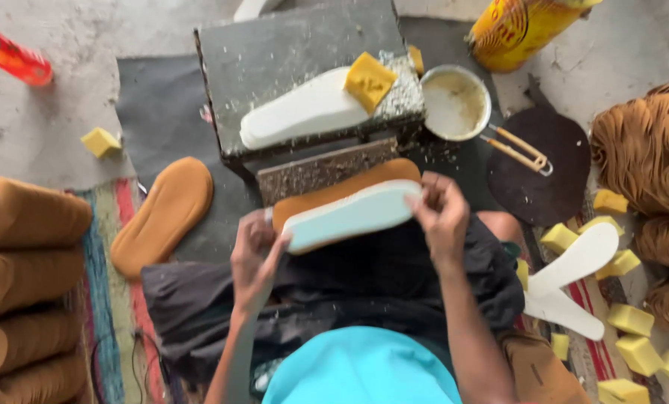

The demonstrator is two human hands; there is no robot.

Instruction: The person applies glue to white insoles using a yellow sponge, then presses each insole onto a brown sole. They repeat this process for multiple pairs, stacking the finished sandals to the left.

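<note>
As both hands (349, 232) grip, insole (353, 215) spans between (lengthwise).

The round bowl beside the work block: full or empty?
Nearly empty: the bowl stands upright, with only a thin pale smear coating its inside and bottom.

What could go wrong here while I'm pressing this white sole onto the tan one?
The white sole may sit skewed on the tan sole: left hand and right hand each pinch only an end. The open bowl sits at the block's edge and could be knocked. Crumbs on the block might stick to the soles.
</note>
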